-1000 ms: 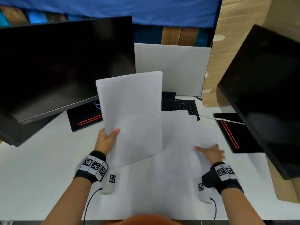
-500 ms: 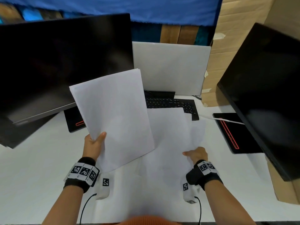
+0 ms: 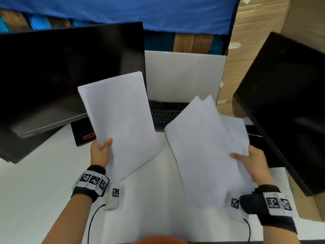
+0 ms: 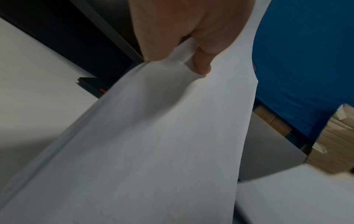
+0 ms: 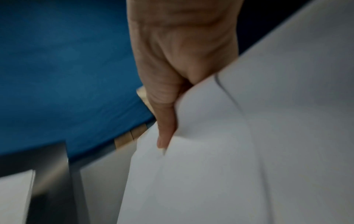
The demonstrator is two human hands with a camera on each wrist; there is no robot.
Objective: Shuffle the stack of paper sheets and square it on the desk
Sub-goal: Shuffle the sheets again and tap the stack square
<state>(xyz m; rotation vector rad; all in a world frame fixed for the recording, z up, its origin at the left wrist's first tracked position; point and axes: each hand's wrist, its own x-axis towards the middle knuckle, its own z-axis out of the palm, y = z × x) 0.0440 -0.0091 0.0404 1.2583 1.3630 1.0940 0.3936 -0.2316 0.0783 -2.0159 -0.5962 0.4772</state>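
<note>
Gripping now: the left hand [image 3: 100, 152] pinches a neat bundle of sheets [image 3: 119, 120] at its lower edge, thumb on top, held up and tilted left.
Right grip: the right hand [image 3: 249, 163] pinches a looser fan of sheets [image 3: 205, 148] by its right edge, thumb on top, corners splayed.
Just changed: half a second ago the right hand pressed flat on sheets lying on the desk [image 3: 35, 182]; that part is now lifted clear.
Paper location: both portions are in the air, well apart, above the desk and in front of the keyboard [image 3: 165, 115].
Surroundings: dark monitors stand at either side.
Meaning for task: likely mid-shuffle, stack split in two; recombining and squaring remain.
</note>
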